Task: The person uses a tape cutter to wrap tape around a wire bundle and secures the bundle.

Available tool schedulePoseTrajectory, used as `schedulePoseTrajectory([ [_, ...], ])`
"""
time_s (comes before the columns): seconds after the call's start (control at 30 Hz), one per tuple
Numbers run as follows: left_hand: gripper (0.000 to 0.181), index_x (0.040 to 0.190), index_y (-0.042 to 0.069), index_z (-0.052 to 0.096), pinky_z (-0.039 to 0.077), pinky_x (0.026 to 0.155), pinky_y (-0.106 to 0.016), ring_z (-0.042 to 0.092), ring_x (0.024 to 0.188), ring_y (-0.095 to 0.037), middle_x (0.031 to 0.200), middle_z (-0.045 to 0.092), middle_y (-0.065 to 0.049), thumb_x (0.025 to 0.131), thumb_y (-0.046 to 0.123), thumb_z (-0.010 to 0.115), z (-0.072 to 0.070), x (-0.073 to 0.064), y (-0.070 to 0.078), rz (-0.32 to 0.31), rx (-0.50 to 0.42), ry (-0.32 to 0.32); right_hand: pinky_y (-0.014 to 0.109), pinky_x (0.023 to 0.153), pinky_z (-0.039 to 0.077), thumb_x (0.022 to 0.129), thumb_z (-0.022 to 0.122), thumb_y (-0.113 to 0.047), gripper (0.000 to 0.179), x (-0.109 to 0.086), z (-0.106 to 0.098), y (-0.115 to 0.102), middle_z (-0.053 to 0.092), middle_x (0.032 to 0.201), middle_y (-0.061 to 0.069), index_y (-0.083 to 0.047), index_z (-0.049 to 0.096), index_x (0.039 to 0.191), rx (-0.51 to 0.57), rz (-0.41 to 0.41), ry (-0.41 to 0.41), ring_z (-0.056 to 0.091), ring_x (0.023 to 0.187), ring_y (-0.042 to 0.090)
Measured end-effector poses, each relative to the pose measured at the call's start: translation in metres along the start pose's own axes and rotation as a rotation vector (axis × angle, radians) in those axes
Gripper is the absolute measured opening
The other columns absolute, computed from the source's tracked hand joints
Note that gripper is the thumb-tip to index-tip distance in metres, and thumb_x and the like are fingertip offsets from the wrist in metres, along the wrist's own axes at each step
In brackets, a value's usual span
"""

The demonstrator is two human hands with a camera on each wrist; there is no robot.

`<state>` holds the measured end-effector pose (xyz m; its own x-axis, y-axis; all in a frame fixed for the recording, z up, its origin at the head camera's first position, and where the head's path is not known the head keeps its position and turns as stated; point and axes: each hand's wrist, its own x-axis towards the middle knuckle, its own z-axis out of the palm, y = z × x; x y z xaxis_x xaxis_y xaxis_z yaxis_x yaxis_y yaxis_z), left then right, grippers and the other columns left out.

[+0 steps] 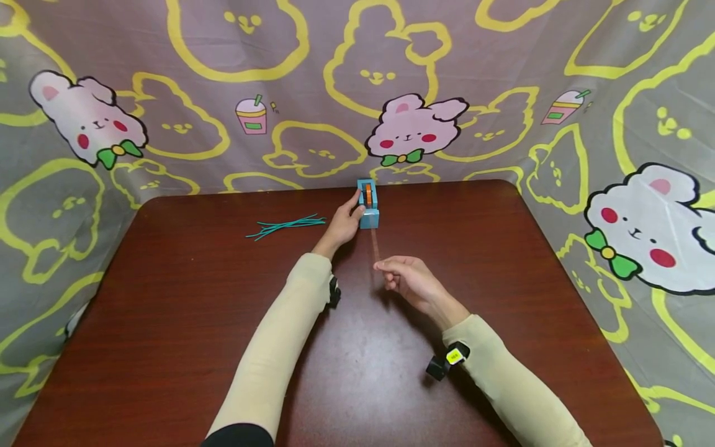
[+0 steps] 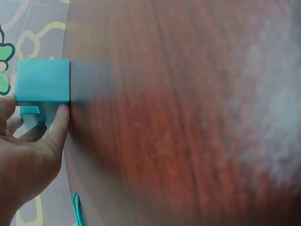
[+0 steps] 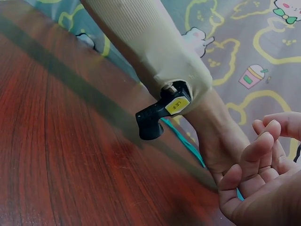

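A blue tape dispenser (image 1: pixel 369 219) with an orange core sits near the table's far edge. My left hand (image 1: pixel 343 225) grips it from the left side; in the left wrist view the fingers (image 2: pixel 57 127) lie against the teal dispenser body (image 2: pixel 44 81). From its front a clear strip of tape (image 1: pixel 375 244) stretches toward me. My right hand (image 1: pixel 416 282) pinches the free end between thumb and forefinger, just above the table. In the right wrist view my right hand (image 3: pixel 265 181) partly covers the left one, and the tape cannot be made out.
Several thin teal strands (image 1: pixel 287 225) lie in a loose bundle left of the dispenser. The brown wooden table (image 1: pixel 184 323) has rounded far corners. A patterned cloth (image 1: pixel 313 49) hangs behind it and at both sides.
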<state>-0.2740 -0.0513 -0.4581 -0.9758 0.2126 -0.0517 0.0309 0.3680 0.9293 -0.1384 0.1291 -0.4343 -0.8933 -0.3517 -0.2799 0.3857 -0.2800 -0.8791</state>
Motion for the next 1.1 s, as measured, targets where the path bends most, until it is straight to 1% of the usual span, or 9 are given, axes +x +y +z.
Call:
schedulePoseTrajectory([
  [0.2, 0.054, 0.159, 0.026, 0.031, 0.046, 0.103, -0.04, 0.045, 0.137, -0.027, 0.162, 0.03, -0.008, 0.108, 0.027, 0.048, 0.003, -0.003, -0.005, -0.022, -0.146, 0.052, 0.021, 0.058, 0.042, 0.096, 0.06, -0.003, 0.023, 0.0, 0.001, 0.001, 0.055, 0.063, -0.004, -0.012, 0.076, 0.082, 0.009, 0.001, -0.004, 0.048, 0.055, 0.008],
  [0.33, 0.055, 0.159, 0.017, 0.032, 0.048, 0.101, -0.04, 0.046, 0.136, -0.028, 0.161, 0.032, -0.011, 0.108, 0.028, 0.048, 0.0, -0.008, -0.007, -0.026, -0.193, 0.059, 0.021, 0.058, 0.042, 0.096, 0.061, -0.004, 0.023, -0.002, 0.0, 0.001, 0.055, 0.064, -0.004, -0.012, 0.077, 0.083, 0.014, 0.004, -0.009, 0.048, 0.055, 0.008],
  [0.43, 0.055, 0.158, 0.01, 0.032, 0.048, 0.101, -0.042, 0.044, 0.138, -0.028, 0.159, 0.034, -0.014, 0.108, 0.026, 0.047, -0.01, -0.013, -0.007, -0.004, -0.215, 0.044, 0.021, 0.058, 0.042, 0.097, 0.061, -0.004, 0.022, -0.002, -0.002, 0.001, 0.056, 0.065, -0.003, -0.011, 0.076, 0.083, 0.021, 0.0, -0.011, 0.047, 0.055, 0.008],
  [0.57, 0.05, 0.154, 0.004, 0.039, 0.048, 0.101, -0.044, 0.048, 0.135, -0.029, 0.153, 0.043, -0.017, 0.108, 0.022, 0.048, -0.034, -0.025, -0.009, 0.059, -0.165, 0.044, 0.02, 0.057, 0.041, 0.096, 0.06, -0.002, 0.023, -0.004, -0.004, 0.0, 0.056, 0.065, -0.003, -0.011, 0.076, 0.083, 0.037, -0.003, -0.002, 0.046, 0.055, 0.007],
  [0.73, 0.042, 0.144, 0.0, 0.053, 0.052, 0.092, -0.033, 0.059, 0.121, -0.027, 0.139, 0.059, -0.017, 0.105, 0.014, 0.056, -0.076, -0.042, -0.017, 0.098, -0.06, 0.139, 0.021, 0.058, 0.04, 0.097, 0.058, -0.002, 0.025, -0.006, -0.005, -0.001, 0.056, 0.067, -0.004, -0.012, 0.076, 0.083, 0.05, 0.013, 0.003, 0.046, 0.056, 0.007],
  [0.83, 0.039, 0.139, -0.001, 0.058, 0.051, 0.084, -0.027, 0.062, 0.113, -0.023, 0.132, 0.063, -0.018, 0.103, 0.014, 0.06, -0.102, -0.05, -0.024, 0.07, -0.059, 0.216, 0.021, 0.058, 0.04, 0.098, 0.058, -0.002, 0.026, -0.007, -0.007, -0.001, 0.058, 0.068, -0.004, -0.013, 0.077, 0.083, 0.049, 0.017, -0.004, 0.046, 0.057, 0.007],
  [0.93, 0.039, 0.137, -0.001, 0.06, 0.05, 0.081, -0.029, 0.063, 0.108, -0.024, 0.129, 0.065, -0.018, 0.102, 0.015, 0.063, -0.125, -0.055, -0.033, 0.029, -0.067, 0.275, 0.02, 0.058, 0.041, 0.098, 0.058, -0.002, 0.026, -0.006, -0.007, -0.002, 0.059, 0.069, -0.004, -0.013, 0.077, 0.084, 0.048, 0.017, -0.01, 0.047, 0.059, 0.006],
  [1.0, 0.04, 0.137, -0.001, 0.06, 0.049, 0.084, -0.028, 0.063, 0.111, -0.025, 0.129, 0.065, -0.018, 0.101, 0.016, 0.064, -0.139, -0.059, -0.038, 0.001, -0.048, 0.293, 0.02, 0.058, 0.041, 0.098, 0.058, -0.002, 0.026, -0.006, -0.007, -0.003, 0.059, 0.069, -0.004, -0.013, 0.077, 0.084, 0.046, 0.017, -0.015, 0.047, 0.059, 0.006],
  [1.1, 0.042, 0.139, -0.001, 0.058, 0.048, 0.088, -0.023, 0.061, 0.118, -0.026, 0.13, 0.064, -0.019, 0.1, 0.013, 0.065, -0.154, -0.063, -0.046, -0.022, 0.007, 0.289, 0.02, 0.057, 0.041, 0.098, 0.057, -0.002, 0.027, -0.005, -0.006, -0.003, 0.06, 0.069, -0.004, -0.013, 0.077, 0.084, 0.046, 0.022, -0.018, 0.047, 0.059, 0.006],
])
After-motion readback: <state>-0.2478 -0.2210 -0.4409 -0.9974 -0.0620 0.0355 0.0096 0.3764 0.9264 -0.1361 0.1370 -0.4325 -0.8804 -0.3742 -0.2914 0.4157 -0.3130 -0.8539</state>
